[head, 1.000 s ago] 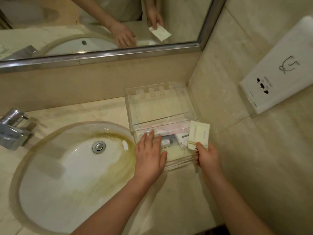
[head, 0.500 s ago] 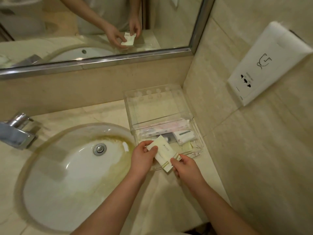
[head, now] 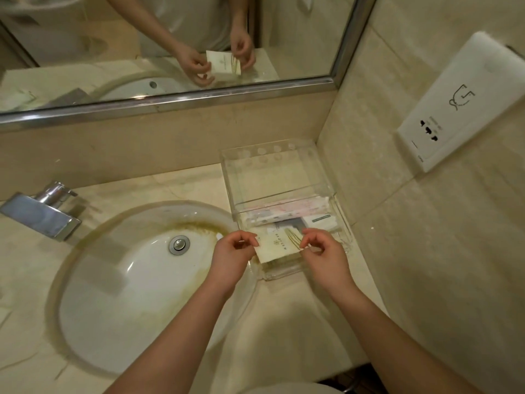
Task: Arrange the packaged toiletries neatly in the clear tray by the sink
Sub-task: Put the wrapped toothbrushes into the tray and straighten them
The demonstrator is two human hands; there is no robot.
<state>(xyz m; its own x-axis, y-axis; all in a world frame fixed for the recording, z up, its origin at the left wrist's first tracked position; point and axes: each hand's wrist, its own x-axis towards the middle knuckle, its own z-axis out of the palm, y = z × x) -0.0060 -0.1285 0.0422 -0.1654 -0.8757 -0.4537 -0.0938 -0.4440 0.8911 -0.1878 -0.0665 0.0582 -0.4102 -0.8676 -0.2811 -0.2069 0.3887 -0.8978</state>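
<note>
Cream paper packet point(head: 279, 245), one, pinched at its ends by left hand point(head: 233, 251) and right hand point(head: 324, 251), held low over the front section of the clear tray point(head: 345, 223) beside the sink point(head: 93, 294). Beneath it, perhaps one more flat packet; hard to tell through glare. Behind: one dark-printed sachet point(head: 295, 223), one white packet point(head: 321, 218), at least one long pink-wrapped item point(head: 287, 209). Risk: uneven release, packet landing crooked or sliding over the low front wall toward the basin.
</note>
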